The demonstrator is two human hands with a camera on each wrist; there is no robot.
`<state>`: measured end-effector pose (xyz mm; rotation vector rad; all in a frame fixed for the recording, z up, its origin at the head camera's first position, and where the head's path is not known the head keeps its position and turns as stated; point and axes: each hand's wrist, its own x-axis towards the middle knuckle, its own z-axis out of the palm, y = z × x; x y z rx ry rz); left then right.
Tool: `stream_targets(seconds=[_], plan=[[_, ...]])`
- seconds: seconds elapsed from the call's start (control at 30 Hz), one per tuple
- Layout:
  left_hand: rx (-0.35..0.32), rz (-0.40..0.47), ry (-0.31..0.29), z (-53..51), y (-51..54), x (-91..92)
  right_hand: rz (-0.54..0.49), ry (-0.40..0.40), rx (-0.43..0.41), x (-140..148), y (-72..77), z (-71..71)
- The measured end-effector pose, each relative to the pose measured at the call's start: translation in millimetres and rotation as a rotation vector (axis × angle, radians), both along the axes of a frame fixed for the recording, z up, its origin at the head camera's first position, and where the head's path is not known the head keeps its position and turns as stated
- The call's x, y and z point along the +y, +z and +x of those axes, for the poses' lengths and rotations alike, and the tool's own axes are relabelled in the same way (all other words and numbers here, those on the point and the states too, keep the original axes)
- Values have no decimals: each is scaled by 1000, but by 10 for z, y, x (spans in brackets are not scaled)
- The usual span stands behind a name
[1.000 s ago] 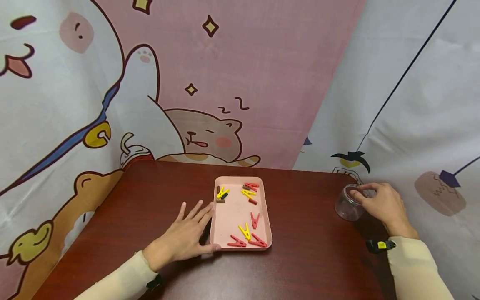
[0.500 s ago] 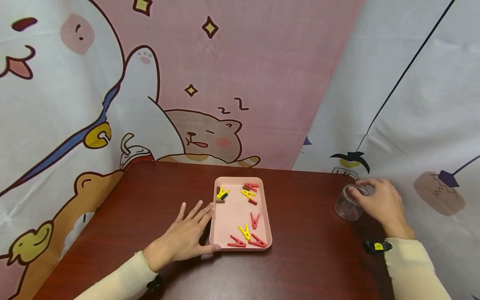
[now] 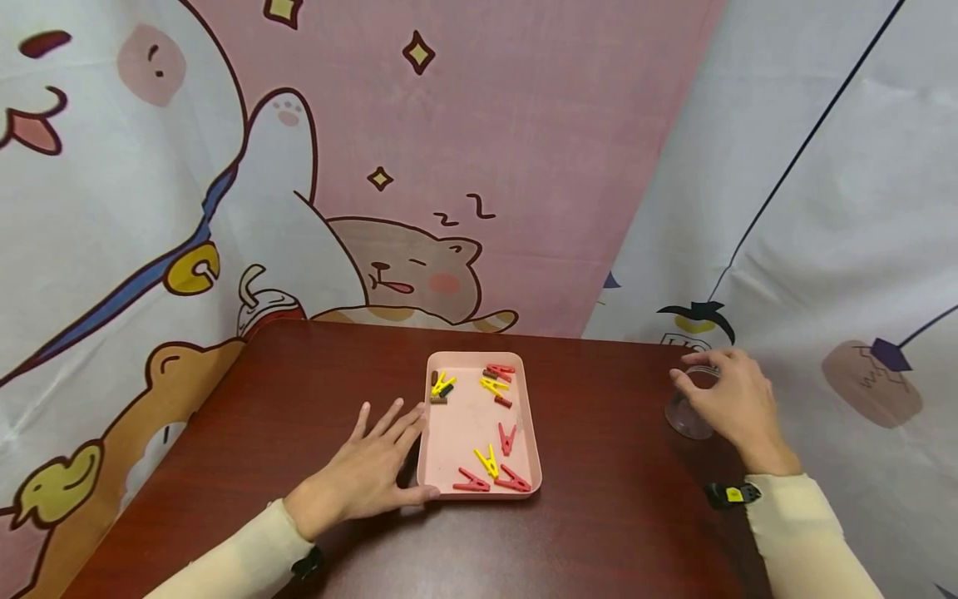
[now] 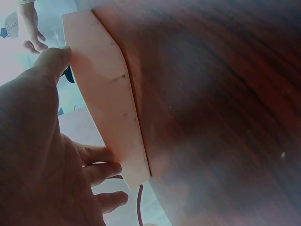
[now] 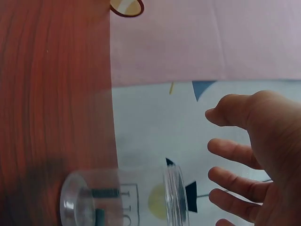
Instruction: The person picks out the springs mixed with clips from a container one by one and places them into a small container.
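I had the pink tray (image 3: 467, 424) around mid-worktop (image 3: 606, 466), with 4 red clips (image 3: 513, 479) and 3 yellow clips (image 3: 488, 462) in it, plus small dark pieces (image 3: 438, 401) toward its far corners. The left hand (image 3: 359, 482) lay open along the tray's left edge, thumb at the near left corner. The clear jar (image 3: 684, 418) stood by the worktop's far right corner; the right hand (image 3: 737, 412) was loosely open just above it.
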<state>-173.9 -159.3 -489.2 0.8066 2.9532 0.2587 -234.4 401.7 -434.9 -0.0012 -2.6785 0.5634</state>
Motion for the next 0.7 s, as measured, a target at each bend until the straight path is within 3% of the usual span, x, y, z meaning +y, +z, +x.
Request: stream_targets(seconds=[0.2, 0.43, 0.7], plan=[[-3, 5, 0, -1, 6, -2, 15, 35, 18, -228, -12, 8], [-2, -2, 4, 4, -12, -4, 22, 104, 97, -520, -85, -5], [10, -1, 2, 6, -9, -11, 14, 190, 115, -896, -87, -26]])
